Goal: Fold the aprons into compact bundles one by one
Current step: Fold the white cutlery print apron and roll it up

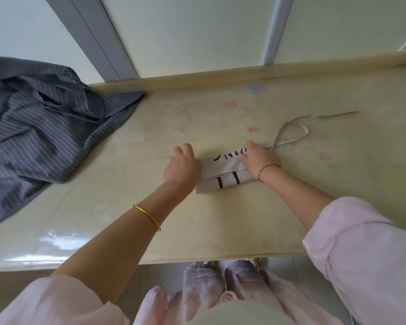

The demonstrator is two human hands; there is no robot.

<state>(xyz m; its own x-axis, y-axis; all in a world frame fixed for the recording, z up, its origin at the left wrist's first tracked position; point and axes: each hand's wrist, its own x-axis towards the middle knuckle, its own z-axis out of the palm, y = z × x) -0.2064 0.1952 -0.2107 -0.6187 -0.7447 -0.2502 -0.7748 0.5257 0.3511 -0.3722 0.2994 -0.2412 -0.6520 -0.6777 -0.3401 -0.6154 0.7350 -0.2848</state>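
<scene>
The pale grey apron (223, 171) lies near the middle of the table (150, 231), already down to a small, flat, layered packet, so I judge this one nearly finished. I hold it at both ends to keep the layers from springing open. My left hand (182, 166) sits on its left end, the fingers bent over the far edge; whether they pinch the cloth or only press it I cannot tell, since the back of my hand hides them. My right hand (258, 158) grips the right end, fingers curled onto the fold beside the black lettering.

The cloth is light grey with bold black letters along the upper layer and two short black bars on the lower one; its near edge shows stacked layers. One tie strap (293, 134) trails loose from the right end, looping away across the table, and it probably needs wrapping or tucking in.

Well apart to the left, a dark striped apron (45, 127) lies crumpled, hanging over the table's edge, likely next.
</scene>
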